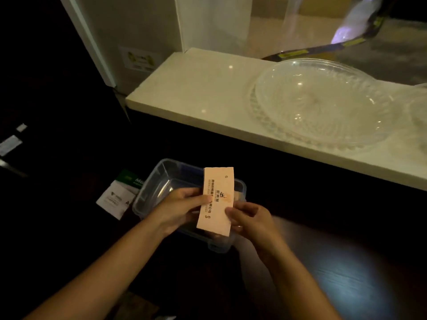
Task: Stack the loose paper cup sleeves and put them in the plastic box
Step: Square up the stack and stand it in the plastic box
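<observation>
A flat stack of pale orange paper cup sleeves (219,188) with dark printed text stands on end between my hands, over the clear plastic box (159,174). My left hand (182,206) pinches the stack's left edge. My right hand (249,218) grips its lower right edge. The box sits open on a dark surface below the stack; some brownish sleeves seem to lie in its near end, partly hidden by my hands.
A white and green printed carton (117,197) lies left of the box. A pale stone counter (198,88) runs behind, carrying a large clear glass bowl (323,102). A dark strap (323,47) lies behind the bowl. The dark wooden surface (346,273) extends to the right.
</observation>
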A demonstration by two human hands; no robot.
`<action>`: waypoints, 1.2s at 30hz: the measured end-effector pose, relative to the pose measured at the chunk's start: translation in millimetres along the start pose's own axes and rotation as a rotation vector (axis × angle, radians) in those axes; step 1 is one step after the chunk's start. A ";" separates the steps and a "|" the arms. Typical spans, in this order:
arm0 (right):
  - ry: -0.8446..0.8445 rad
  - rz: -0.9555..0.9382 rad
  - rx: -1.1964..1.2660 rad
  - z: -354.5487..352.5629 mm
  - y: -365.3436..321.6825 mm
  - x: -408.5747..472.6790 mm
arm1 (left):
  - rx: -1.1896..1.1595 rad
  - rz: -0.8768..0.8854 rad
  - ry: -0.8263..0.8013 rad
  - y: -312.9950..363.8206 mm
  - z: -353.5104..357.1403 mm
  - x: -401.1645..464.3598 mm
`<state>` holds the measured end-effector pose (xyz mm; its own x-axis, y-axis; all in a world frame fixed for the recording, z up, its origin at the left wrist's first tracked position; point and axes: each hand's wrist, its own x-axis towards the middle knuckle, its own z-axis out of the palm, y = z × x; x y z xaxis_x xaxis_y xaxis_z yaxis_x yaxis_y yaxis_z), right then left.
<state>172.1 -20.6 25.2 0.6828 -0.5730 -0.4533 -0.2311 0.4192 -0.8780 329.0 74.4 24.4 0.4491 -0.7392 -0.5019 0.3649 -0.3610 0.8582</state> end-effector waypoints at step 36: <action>0.285 -0.332 -1.654 34.1 54.0 51.5 | 0.501 -0.205 0.021 -41.2 -41.5 81.5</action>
<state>218.4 -3.5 -40.3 0.7527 -0.6533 -0.0818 -0.6580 -0.7504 -0.0616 384.4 52.6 -56.3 0.4277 -0.6151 -0.6624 0.0155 -0.7277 0.6857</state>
